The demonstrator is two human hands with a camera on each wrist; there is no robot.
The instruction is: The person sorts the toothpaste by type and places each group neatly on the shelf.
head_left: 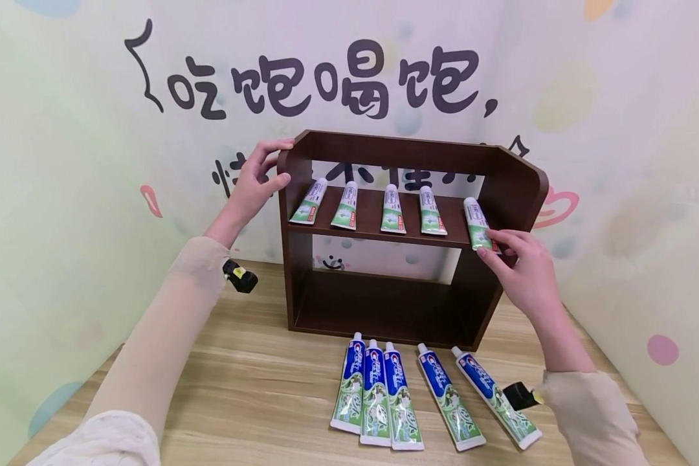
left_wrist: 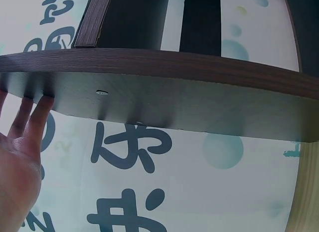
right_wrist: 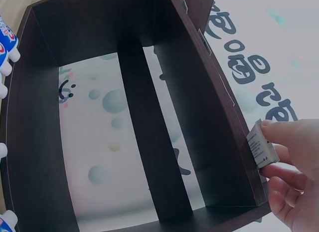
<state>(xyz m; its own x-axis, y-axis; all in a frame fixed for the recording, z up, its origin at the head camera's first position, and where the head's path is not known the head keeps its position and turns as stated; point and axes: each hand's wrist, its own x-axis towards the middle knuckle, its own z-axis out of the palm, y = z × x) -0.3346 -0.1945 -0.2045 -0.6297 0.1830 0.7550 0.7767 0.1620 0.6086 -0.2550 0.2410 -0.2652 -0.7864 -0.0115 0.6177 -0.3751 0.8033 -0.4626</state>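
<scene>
A dark brown two-tier shelf (head_left: 384,238) stands on the table against the wall. My left hand (head_left: 256,178) rests on its upper left side; the left wrist view shows that hand's extended fingers (left_wrist: 37,119) touching the outer panel. At the right end of the upper tier, my right hand (head_left: 521,265) pinches the lower end of a green and white toothpaste tube (head_left: 476,220), which leans with its cap up. In the right wrist view the tube's flat end (right_wrist: 261,147) sits between thumb and fingers at the board's edge. Several similar tubes (head_left: 393,210) lie in a row to its left.
Several blue and green toothpaste tubes (head_left: 375,395) lie on the wooden table (head_left: 256,388) before the shelf, three overlapping and two apart at right. Walls with printed characters (head_left: 355,81) enclose the table. A small black camera (head_left: 241,277) is on my left wrist.
</scene>
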